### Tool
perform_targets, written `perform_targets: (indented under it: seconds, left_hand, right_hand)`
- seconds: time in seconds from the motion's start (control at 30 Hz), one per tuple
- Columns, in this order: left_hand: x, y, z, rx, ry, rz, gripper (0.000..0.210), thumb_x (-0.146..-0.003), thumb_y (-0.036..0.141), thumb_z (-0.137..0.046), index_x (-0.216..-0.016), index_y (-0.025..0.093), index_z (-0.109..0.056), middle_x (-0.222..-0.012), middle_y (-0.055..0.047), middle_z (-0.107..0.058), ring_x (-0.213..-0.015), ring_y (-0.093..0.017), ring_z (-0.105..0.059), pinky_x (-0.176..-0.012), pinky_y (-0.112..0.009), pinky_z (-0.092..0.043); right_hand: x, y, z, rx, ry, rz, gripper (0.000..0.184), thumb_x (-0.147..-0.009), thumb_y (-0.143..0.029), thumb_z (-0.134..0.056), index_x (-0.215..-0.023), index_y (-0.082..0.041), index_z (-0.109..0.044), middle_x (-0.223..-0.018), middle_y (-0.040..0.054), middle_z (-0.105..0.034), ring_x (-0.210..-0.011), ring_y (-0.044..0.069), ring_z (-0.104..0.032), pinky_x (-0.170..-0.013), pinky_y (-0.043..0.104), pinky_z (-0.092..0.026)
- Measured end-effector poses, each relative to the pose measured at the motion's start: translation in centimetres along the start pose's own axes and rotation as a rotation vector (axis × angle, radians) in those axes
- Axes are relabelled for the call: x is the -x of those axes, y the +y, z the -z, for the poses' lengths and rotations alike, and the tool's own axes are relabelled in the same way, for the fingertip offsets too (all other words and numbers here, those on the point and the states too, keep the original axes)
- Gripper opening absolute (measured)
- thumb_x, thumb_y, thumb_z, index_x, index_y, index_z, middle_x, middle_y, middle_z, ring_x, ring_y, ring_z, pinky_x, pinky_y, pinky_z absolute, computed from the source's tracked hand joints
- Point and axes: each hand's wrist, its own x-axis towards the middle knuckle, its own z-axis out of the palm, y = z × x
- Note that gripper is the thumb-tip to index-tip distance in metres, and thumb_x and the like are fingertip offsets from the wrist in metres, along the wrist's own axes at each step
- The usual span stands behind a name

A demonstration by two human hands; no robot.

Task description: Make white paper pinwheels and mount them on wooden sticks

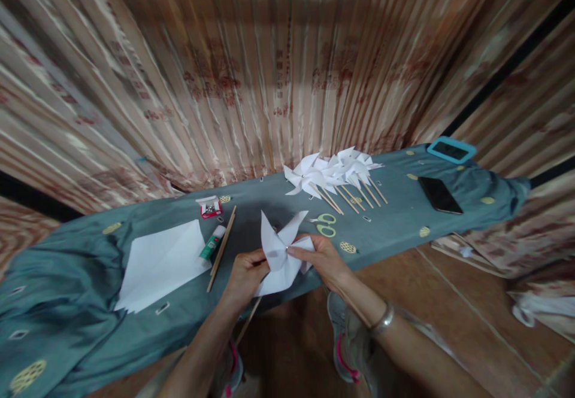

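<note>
A white paper pinwheel [277, 261] is held up over the near edge of the cloth-covered table. My left hand [248, 273] is closed on its left side, with the fingers partly hidden behind the paper. A thin wooden stick [248, 321] slants down below the pinwheel; its upper end is hidden. On the right side, my right hand [324, 260] pinches a paper blade, the thumb tip touching the small pin at the centre. Green-handled scissors [327, 225] lie just beyond my right hand.
Finished-looking pinwheels [309, 175] on sticks lie along the back. To the left are white paper sheets [164, 260], a glue stick [212, 242], loose wooden sticks [222, 248] and a red box of pins [210, 207]. A phone [439, 195] and a blue-framed device [450, 150] rest at right.
</note>
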Motion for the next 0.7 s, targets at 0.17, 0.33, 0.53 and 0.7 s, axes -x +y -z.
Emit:
perform_targets:
  seconds: [0.17,0.33,0.53,0.7]
  left_hand:
    - [0.0,-0.3,0.2,-0.047,0.028,0.009,0.028,-0.050,0.034,-0.084,-0.069,0.015,-0.079,-0.063,-0.003,-0.071,-0.059,-0.016,-0.060,-0.052,-0.021,-0.041]
    - [-0.5,-1.4,0.6,-0.100,0.046,0.026,0.033,-0.051,0.038,-0.081,-0.074,0.015,-0.079,-0.067,-0.003,-0.072,-0.060,-0.017,-0.061,-0.048,-0.021,-0.039]
    - [-0.8,-2.9,0.6,-0.066,0.079,0.046,0.030,-0.050,0.035,-0.081,-0.072,0.015,-0.079,-0.066,-0.002,-0.072,-0.055,-0.015,-0.058,-0.045,-0.019,-0.039]
    - [-0.7,-3.2,0.1,-0.025,0.077,0.054,0.036,-0.049,0.041,-0.081,-0.072,0.013,-0.078,-0.061,-0.004,-0.070,-0.053,-0.016,-0.060,-0.045,-0.021,-0.040]
  right_hand:
    - [-0.1,-0.2,-0.3,-0.041,0.007,-0.031,0.042,-0.042,-0.034,-0.092,-0.072,-0.014,-0.070,-0.061,-0.0026,-0.068,-0.053,0.009,-0.054,-0.053,0.021,-0.041]
    - [-0.5,0.0,0.0,-0.025,-0.041,-0.058,0.043,-0.042,-0.034,-0.091,-0.076,-0.015,-0.071,-0.062,-0.0030,-0.068,-0.056,0.010,-0.056,-0.058,0.023,-0.042]
    - [-1.2,0.8,0.7,0.017,-0.061,-0.106,0.039,-0.044,-0.035,-0.089,-0.071,-0.014,-0.071,-0.064,-0.0010,-0.070,-0.056,0.011,-0.056,-0.057,0.023,-0.041]
    - [-1.6,1.2,0.9,0.043,-0.104,-0.103,0.036,-0.048,-0.036,-0.088,-0.070,-0.014,-0.070,-0.061,-0.0012,-0.068,-0.055,0.010,-0.055,-0.056,0.023,-0.040]
